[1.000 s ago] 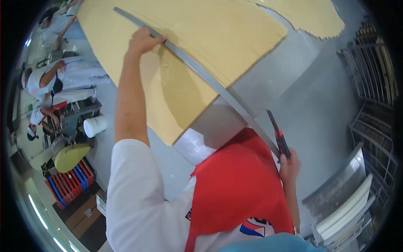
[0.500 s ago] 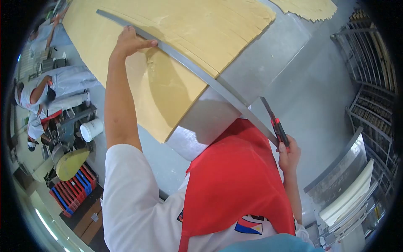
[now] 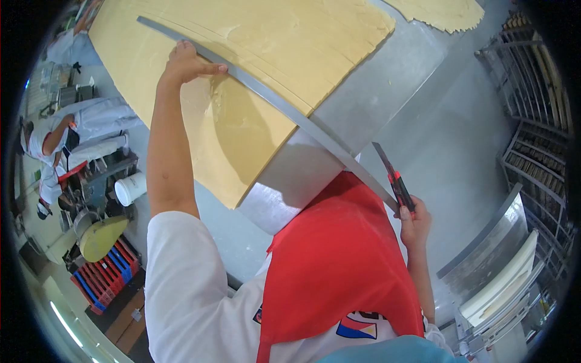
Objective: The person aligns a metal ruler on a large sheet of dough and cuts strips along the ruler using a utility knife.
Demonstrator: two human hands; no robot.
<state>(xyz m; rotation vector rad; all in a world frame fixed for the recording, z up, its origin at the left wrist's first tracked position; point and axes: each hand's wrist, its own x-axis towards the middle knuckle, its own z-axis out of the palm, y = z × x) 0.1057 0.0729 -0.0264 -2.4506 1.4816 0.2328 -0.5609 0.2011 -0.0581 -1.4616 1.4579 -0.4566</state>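
A wide sheet of yellow dough (image 3: 278, 42) lies on a metal table (image 3: 357, 91), with cut lines running along it. Across the sheet lies a long metal straightedge (image 3: 266, 92), reaching past the dough toward my red apron. My left hand (image 3: 186, 63) holds the straightedge near its far end, thumb stretched along it and fingers at its edge. In my right hand (image 3: 415, 222) is a utility knife (image 3: 400, 192), its blade out and pointing up and away. That hand is also at the straightedge's near end; whether it grips the bar too, I cannot tell.
Another dough piece (image 3: 439, 11) lies at the top right. Racks (image 3: 532, 121) stand along the right side, with stacked white sheets (image 3: 502, 284) below. On the left are co-workers in white (image 3: 91, 130), a white bucket (image 3: 131, 189) and stacked red and blue trays (image 3: 106, 275).
The view has shifted very slightly. Both hands, the straightedge and the utility knife keep nearly the same places on and beside the dough.
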